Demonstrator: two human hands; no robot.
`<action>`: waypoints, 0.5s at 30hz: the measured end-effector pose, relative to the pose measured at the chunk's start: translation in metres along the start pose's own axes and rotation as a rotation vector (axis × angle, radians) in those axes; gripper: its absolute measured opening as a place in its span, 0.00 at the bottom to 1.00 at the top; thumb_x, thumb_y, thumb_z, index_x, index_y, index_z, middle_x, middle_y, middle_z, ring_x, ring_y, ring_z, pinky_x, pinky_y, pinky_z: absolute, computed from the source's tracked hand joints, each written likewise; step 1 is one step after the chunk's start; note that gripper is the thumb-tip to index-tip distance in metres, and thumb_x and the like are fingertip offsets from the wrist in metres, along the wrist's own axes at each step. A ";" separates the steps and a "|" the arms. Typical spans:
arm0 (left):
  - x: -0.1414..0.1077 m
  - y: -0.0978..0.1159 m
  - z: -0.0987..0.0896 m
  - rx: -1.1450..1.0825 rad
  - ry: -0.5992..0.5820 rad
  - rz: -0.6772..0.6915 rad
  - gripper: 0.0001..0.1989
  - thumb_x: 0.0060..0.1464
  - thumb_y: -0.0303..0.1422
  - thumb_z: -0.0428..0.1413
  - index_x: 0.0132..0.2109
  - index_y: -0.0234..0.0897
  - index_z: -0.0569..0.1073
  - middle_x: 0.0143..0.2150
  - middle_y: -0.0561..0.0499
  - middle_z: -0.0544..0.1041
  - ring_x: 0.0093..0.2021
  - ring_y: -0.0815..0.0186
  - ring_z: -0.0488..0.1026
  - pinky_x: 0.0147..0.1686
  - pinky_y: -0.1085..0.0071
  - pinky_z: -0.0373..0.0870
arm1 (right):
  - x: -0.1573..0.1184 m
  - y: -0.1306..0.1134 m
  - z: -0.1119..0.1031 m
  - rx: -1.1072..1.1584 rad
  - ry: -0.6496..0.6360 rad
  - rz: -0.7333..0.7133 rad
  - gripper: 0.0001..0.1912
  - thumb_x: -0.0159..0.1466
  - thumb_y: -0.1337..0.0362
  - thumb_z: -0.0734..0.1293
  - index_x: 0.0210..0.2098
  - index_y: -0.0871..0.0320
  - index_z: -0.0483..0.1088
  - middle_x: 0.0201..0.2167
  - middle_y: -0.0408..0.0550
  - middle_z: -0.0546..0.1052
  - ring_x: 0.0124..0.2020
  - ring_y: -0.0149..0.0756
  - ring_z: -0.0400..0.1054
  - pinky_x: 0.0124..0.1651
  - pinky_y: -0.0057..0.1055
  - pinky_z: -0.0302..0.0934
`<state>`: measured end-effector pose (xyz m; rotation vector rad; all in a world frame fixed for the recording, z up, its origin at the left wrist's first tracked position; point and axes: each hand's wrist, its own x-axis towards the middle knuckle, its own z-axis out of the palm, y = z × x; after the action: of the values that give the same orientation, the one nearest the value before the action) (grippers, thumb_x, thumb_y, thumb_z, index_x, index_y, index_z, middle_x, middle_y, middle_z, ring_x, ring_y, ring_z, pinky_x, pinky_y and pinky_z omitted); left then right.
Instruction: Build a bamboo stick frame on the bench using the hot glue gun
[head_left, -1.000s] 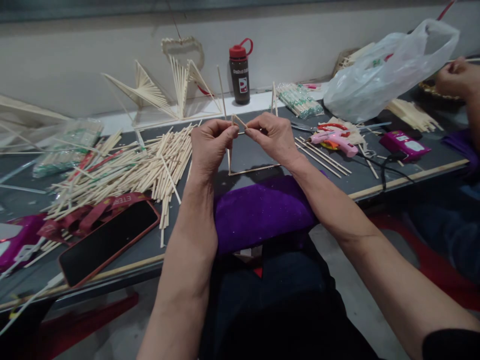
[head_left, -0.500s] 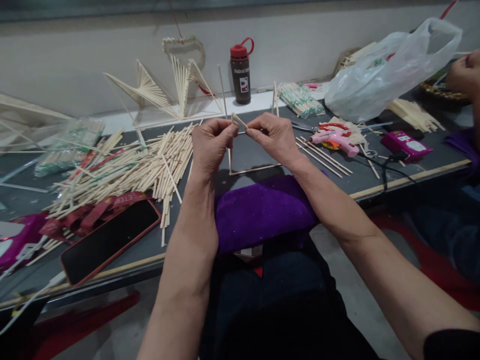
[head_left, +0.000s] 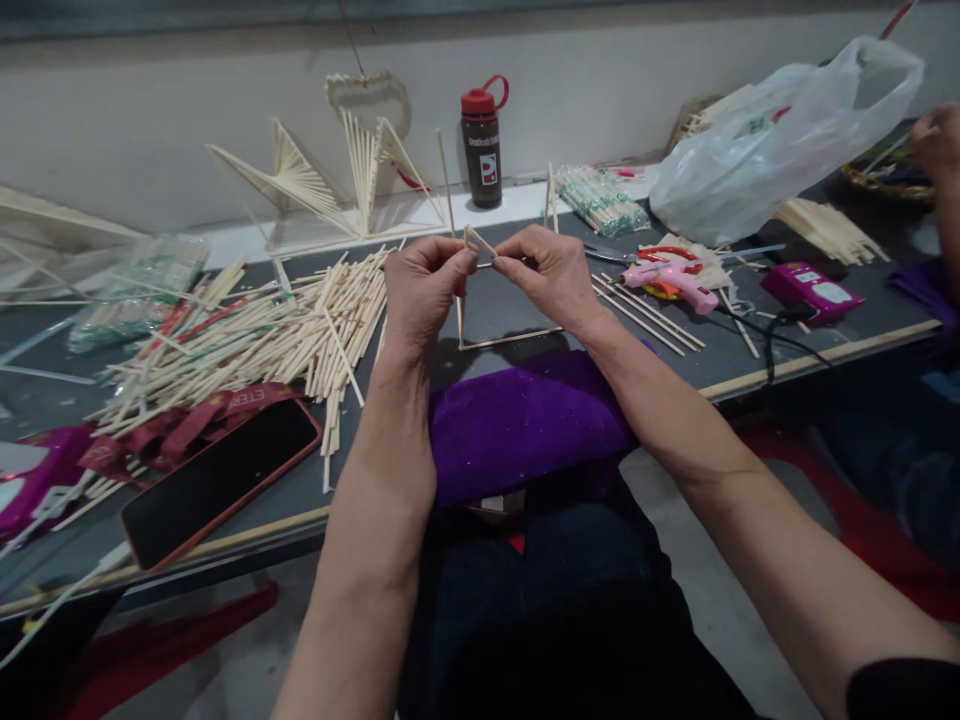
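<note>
My left hand (head_left: pixel 424 293) pinches an upright wooden stick (head_left: pixel 460 322) near its top. This stick rises from the corner of a stick frame (head_left: pixel 511 340) standing on the dark table. Between the thumb and fingers of my right hand (head_left: pixel 550 270) is another thin wooden stick (head_left: pixel 481 241), slanting so that its far end meets the top of the upright one. My fingertips hide part of both sticks. Just below my hands, a purple cloth (head_left: pixel 532 425) hangs over the table's edge.
Loose sticks (head_left: pixel 277 330) and a phone (head_left: pixel 225 480) lie at left. Behind are finished stick shapes (head_left: pixel 300 185) and a bottle (head_left: pixel 481 150). At right are a pink glue gun (head_left: pixel 671 282), a plastic bag (head_left: pixel 772 150), a purple box (head_left: pixel 812 292) and another person's hand (head_left: pixel 937 145).
Both my hands stay almost still with the sticks. The other person's hand at the far right has shifted slightly to the right.
</note>
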<state>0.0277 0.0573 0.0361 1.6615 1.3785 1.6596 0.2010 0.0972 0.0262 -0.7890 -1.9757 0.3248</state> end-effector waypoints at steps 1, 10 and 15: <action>0.000 0.000 0.000 -0.005 0.000 -0.001 0.05 0.55 0.31 0.64 0.31 0.40 0.78 0.23 0.55 0.74 0.20 0.73 0.66 0.20 0.75 0.63 | 0.000 0.000 0.000 -0.001 0.000 0.001 0.11 0.69 0.59 0.67 0.38 0.58 0.80 0.33 0.45 0.79 0.35 0.31 0.68 0.44 0.31 0.61; -0.001 0.002 0.000 -0.024 0.007 -0.003 0.06 0.54 0.31 0.63 0.29 0.41 0.78 0.23 0.55 0.75 0.20 0.73 0.67 0.20 0.73 0.61 | 0.000 0.001 0.000 0.003 0.001 0.033 0.11 0.68 0.57 0.68 0.37 0.56 0.80 0.33 0.45 0.79 0.35 0.32 0.68 0.45 0.32 0.62; -0.002 0.002 -0.001 -0.011 0.005 0.001 0.06 0.54 0.31 0.63 0.29 0.41 0.77 0.24 0.55 0.76 0.20 0.73 0.68 0.19 0.74 0.61 | 0.001 -0.001 0.000 0.015 -0.003 0.051 0.10 0.67 0.57 0.68 0.36 0.56 0.79 0.32 0.44 0.78 0.35 0.32 0.68 0.45 0.32 0.62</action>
<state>0.0281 0.0549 0.0370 1.6527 1.3684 1.6705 0.2008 0.0972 0.0271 -0.8299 -1.9560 0.3707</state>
